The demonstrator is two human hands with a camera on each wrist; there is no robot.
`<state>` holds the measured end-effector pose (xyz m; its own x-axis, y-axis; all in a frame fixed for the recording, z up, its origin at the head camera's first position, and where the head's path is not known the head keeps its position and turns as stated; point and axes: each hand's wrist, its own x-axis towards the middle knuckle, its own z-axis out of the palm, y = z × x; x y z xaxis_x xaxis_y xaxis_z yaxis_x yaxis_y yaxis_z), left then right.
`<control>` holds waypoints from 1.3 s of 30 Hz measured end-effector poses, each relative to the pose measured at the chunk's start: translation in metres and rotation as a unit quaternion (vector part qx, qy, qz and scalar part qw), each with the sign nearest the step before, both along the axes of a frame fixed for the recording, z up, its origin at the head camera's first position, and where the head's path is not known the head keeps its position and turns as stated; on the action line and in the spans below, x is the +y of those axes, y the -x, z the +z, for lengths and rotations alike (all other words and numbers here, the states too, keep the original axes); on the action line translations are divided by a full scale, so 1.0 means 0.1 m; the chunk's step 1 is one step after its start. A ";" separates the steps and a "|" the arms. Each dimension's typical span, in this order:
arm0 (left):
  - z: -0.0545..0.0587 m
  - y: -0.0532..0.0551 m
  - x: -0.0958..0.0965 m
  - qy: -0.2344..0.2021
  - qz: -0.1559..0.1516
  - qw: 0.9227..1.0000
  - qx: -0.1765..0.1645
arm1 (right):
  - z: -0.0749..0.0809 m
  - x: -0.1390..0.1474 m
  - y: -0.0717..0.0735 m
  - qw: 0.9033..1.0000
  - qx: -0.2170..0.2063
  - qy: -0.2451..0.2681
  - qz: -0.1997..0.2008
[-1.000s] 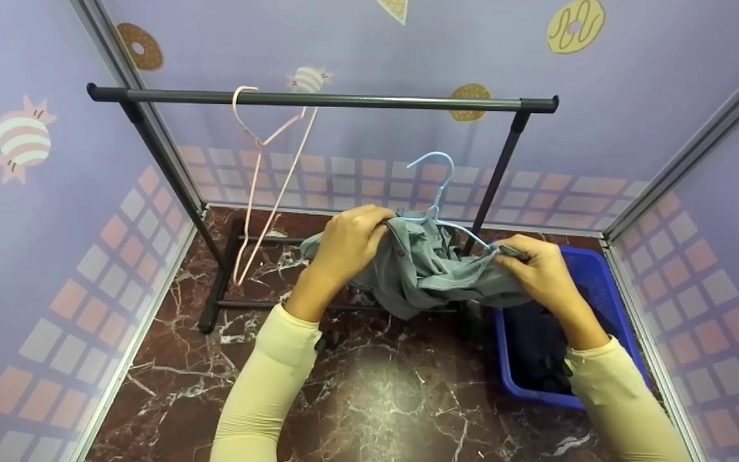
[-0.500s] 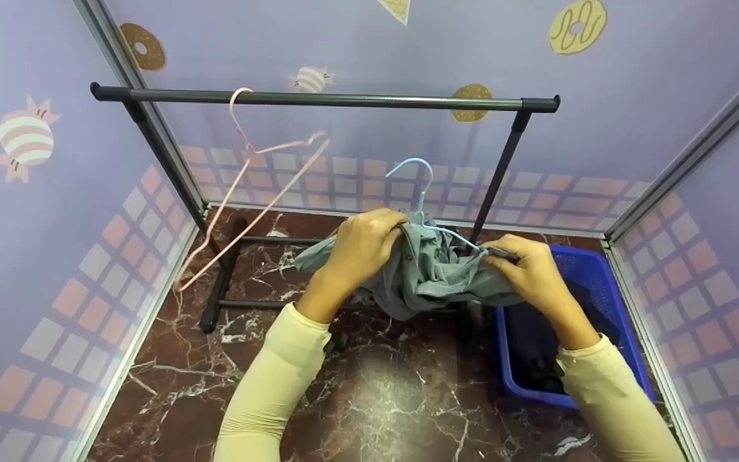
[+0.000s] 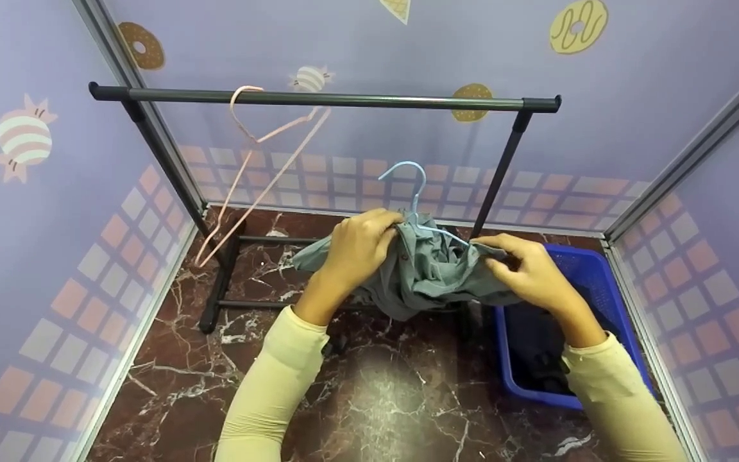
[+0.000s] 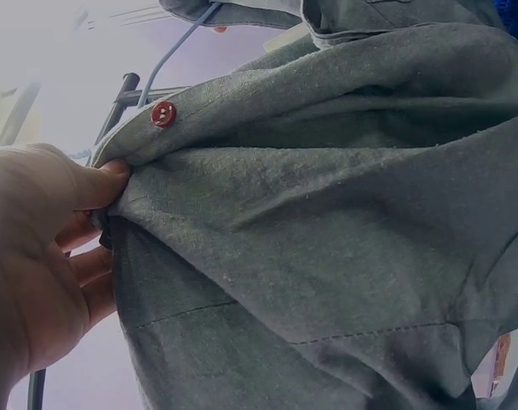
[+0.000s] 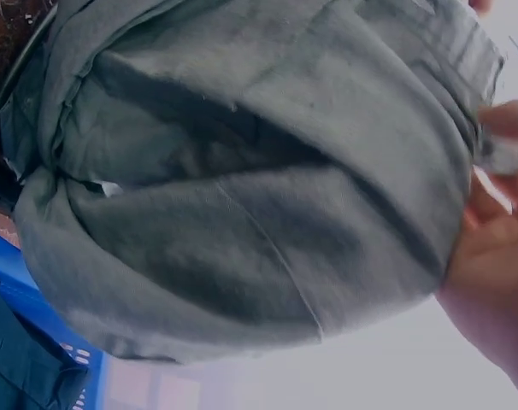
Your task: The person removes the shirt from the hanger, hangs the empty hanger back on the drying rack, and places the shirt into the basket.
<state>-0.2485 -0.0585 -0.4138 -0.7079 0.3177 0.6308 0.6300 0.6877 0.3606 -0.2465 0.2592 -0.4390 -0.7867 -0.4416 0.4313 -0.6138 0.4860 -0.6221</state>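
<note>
A grey-green shirt (image 3: pixel 430 269) hangs bunched between both hands, with a dark red button (image 4: pixel 163 114) along its edge in the left wrist view. Inside its neck opening sits a light blue hanger (image 3: pixel 416 192); the hook stands up and the right arm slopes to the cloth near my right hand. My left hand (image 3: pixel 360 247) pinches the shirt's edge left of the hook, thumb against fingers. My right hand (image 3: pixel 526 266) holds the shirt's edge at the hanger's right end, cloth between its spread thumb and fingers. The hanger's left end is hidden by cloth.
Behind the shirt stands a dark clothes rack (image 3: pixel 356 100), with a pink hanger (image 3: pixel 267 186) on its bar at the left. A blue basket (image 3: pixel 587 256) holding dark clothes (image 3: pixel 533 346) is on the marbled floor (image 3: pixel 376 398) at the right. Patterned walls enclose three sides.
The shirt and blue hanger have shifted left and slightly down with my right hand, whose thumb and fingers have spread apart. My left hand moved slightly right. The pink hanger swings on the bar.
</note>
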 end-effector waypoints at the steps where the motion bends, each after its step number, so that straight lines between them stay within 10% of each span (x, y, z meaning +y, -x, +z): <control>1: 0.00 0.00 -0.01 -0.001 0.001 1.000 0.000 | 0.01 0.01 0.00 1.000 -0.008 0.002 0.005; 10: 0.01 -0.03 -0.01 -0.006 0.004 1.000 0.015 | 0.05 -0.13 0.03 0.998 0.005 -0.003 -0.069; 29: -0.08 -0.02 -0.12 -0.027 0.004 1.000 0.013 | -0.04 -0.13 -0.03 0.993 0.087 0.076 -0.029; 39: -0.09 -0.02 -0.19 -0.027 0.020 0.999 0.017 | -0.16 -0.02 -0.04 0.995 0.060 0.073 -0.020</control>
